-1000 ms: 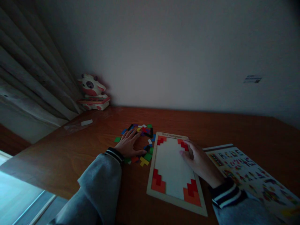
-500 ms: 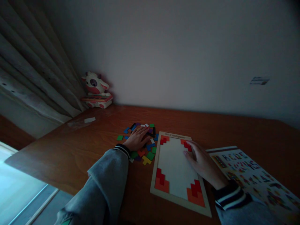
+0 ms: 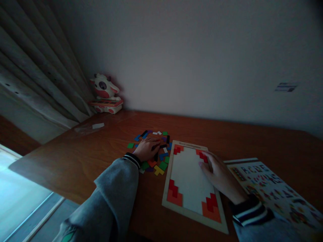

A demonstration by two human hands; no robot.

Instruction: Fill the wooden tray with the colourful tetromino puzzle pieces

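My left hand is over a loose pile of flat coloured puzzle pieces. Its fingers are bent toward the thumb, closed around what looks like a black puzzle piece, partly hidden by the fingers. A yellow piece and green piece lie close by. To the right is a pale wooden puzzle board, with red and orange pieces set in its corners. My right hand rests open on the board's right side, its fingertips at the red piece in the upper right corner.
A sheet of printed patterns lies right of the board, partly under my right sleeve. A cow-shaped toy with a keyboard stands at the back left by the curtain. A white slip lies near the table's left edge.
My left hand has gone from spread flat on the pile to fingers drawn in, uncovering black pieces. My right hand stays on the board. The view has shifted slightly.
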